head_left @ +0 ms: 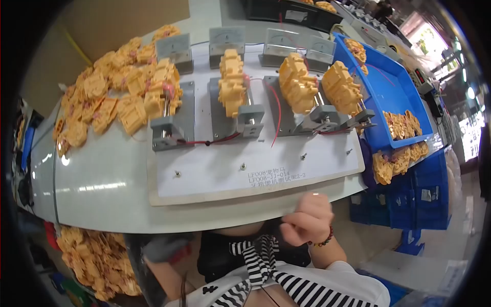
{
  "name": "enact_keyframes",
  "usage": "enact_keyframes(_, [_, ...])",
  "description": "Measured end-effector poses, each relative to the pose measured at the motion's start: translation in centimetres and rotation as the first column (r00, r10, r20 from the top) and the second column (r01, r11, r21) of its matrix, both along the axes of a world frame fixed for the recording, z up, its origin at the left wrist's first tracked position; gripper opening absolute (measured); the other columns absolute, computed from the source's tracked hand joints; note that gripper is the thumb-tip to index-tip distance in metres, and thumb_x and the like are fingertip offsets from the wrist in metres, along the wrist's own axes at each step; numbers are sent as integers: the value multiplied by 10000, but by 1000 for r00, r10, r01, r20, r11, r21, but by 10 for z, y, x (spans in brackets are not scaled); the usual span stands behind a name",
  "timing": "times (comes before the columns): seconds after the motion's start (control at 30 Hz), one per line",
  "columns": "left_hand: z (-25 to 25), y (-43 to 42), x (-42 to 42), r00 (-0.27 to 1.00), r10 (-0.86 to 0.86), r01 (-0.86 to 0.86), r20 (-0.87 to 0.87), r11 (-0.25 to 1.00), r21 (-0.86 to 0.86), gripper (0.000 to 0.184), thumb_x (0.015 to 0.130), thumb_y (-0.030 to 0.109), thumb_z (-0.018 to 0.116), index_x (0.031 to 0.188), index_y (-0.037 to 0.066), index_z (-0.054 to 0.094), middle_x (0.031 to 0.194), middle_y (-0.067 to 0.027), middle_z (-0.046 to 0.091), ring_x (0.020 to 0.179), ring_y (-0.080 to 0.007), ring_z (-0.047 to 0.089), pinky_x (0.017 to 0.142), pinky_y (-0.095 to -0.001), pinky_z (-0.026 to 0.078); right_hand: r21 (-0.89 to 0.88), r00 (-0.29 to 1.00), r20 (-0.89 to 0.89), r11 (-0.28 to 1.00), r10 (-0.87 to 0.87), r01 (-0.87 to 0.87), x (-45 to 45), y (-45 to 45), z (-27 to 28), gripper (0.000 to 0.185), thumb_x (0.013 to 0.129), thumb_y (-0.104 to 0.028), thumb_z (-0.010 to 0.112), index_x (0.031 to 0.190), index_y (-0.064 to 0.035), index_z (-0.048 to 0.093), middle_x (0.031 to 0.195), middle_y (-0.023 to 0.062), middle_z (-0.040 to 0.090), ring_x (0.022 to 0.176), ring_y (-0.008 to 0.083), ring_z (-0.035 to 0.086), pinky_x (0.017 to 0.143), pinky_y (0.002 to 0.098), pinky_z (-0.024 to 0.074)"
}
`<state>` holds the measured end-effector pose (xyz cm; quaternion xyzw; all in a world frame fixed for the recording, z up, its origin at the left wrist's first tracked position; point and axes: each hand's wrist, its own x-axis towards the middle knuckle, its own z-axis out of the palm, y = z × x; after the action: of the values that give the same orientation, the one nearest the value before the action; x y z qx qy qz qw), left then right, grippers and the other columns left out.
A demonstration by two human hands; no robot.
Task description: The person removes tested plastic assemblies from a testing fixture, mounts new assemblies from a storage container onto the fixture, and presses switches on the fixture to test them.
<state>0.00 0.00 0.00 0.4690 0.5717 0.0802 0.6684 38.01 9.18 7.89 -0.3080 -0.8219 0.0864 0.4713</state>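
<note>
Four yellow plastic gearboxes, one of them the second from the left, sit in grey fixtures on a white test board with printed lettering. Analog meters stand behind them. My right hand, with a beaded bracelet at the wrist, is raised just off the table's front edge, fingers curled; whether anything is inside them is hidden. Down at the lower left, my left hand looks dark and smeared by motion near the table edge, beside something red, and its fingers cannot be made out.
Many yellow gearboxes lie heaped on the table's left. More fill a container below. At the right a blue tray holds several, with others in front of it. Blue bins stand lower right.
</note>
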Motion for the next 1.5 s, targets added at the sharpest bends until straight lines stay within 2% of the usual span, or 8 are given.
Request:
enact_keyframes(0.03, [50,18,22,943,-228,114,243,907,405,171,812,112,601,961,31,624,905,-157,610,824,-337,596,724,-382,475,116,989,-17,983,-144,145,11,-2,7,121,667,-126,635,586,-56,581,496,31,439,441,177,443,449,302,329])
enact_keyframes(0.1, [74,23,7,781,-545,205,307,687,697,288,841,333,677,930,59,691,924,-79,676,842,-328,641,764,-395,517,204,873,-286,865,-396,459,43,7,2,57,714,-66,591,698,-17,613,632,53,539,548,168,492,531,295,375])
enact_keyframes(0.17, [83,44,27,634,-592,-192,497,502,843,215,839,194,623,768,-9,625,698,-144,619,588,-278,612,539,-391,478,-101,670,-445,776,-594,622,62,24,9,121,784,-67,581,867,9,626,821,66,594,717,140,522,618,260,382])
enact_keyframes(0.23, [114,43,87,905,249,-380,344,111,918,186,744,18,569,914,-53,594,931,-188,604,929,-285,601,784,-420,476,-194,687,-248,730,-683,656,85,37,3,211,806,-51,581,999,31,608,967,71,598,806,150,532,670,248,401])
enact_keyframes(0.3, [117,77,101,692,685,258,-228,61,964,301,720,-18,642,1019,12,623,1052,-139,597,1046,-292,568,891,-388,443,-375,762,-311,810,-568,451,88,42,-8,244,797,-20,598,1036,32,615,1071,129,603,1009,221,578,856,292,462])
enact_keyframes(0.87, [114,106,125,709,701,25,-75,81,996,136,742,2,669,869,40,643,891,-92,604,824,-249,581,699,-344,477,50,684,-120,684,-719,728,51,38,21,120,777,-18,630,894,3,635,962,137,635,961,275,593,849,355,449])
enact_keyframes(1.03, [120,126,180,814,544,178,-205,103,979,116,741,133,698,831,100,634,859,-69,592,820,-281,559,723,-367,458,-145,910,119,899,-398,413,6,47,27,162,709,-29,677,868,-25,646,848,107,605,794,279,570,708,350,449])
enact_keyframes(1.5, [131,117,153,854,474,210,-216,66,975,204,655,-14,675,849,25,625,813,-114,569,806,-296,547,728,-363,438,-180,897,-16,884,-442,432,6,46,42,107,697,-53,701,758,-64,614,729,64,580,670,257,541,623,356,414])
